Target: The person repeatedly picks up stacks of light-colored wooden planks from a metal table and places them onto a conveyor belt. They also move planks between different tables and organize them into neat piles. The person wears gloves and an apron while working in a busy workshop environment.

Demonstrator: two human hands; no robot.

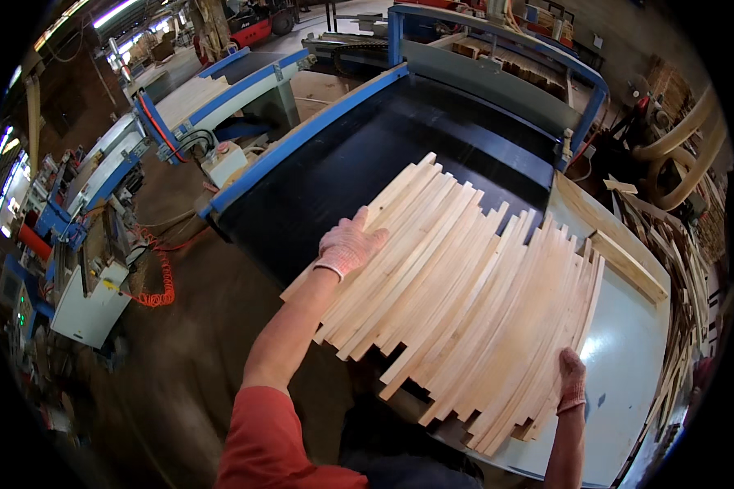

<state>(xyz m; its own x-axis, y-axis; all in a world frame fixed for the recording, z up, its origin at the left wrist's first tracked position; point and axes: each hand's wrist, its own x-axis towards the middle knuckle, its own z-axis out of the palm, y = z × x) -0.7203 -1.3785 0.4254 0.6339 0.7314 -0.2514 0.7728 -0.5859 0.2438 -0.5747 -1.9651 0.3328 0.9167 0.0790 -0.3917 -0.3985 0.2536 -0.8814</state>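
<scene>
a fan of pale wooden slats (465, 301) lies across the black conveyor belt (342, 163) and the smooth grey-white table (628, 367) beside it. the slats are long, thin and flat, raw light wood with faint grain, packed edge to edge with their ends stepped unevenly so both the far and near edges look jagged. the near ends overhang the table's edge toward the person.

the left hand (349, 244), in a pinkish knit work glove, rests flat on the left edge of the bundle, fingers spread and laid over the outermost slats, thumb pointing up toward the belt. the right hand (572, 379), in the same kind of glove, is pressed against the right side of the bundle near its lower end, fingers together along the edge of the last slats; whether it grips or only pushes cannot be told. both bare forearms run up from the lower edge, the left one out of a red sleeve (261, 444).

the belt is matte black rubber set in a blue-painted metal frame (302, 134). a loose wooden strip (628, 265) lies on the table to the right of the bundle, apart from it. an orange coiled hose (161, 281) hangs over the dusty brown floor at left.
</scene>
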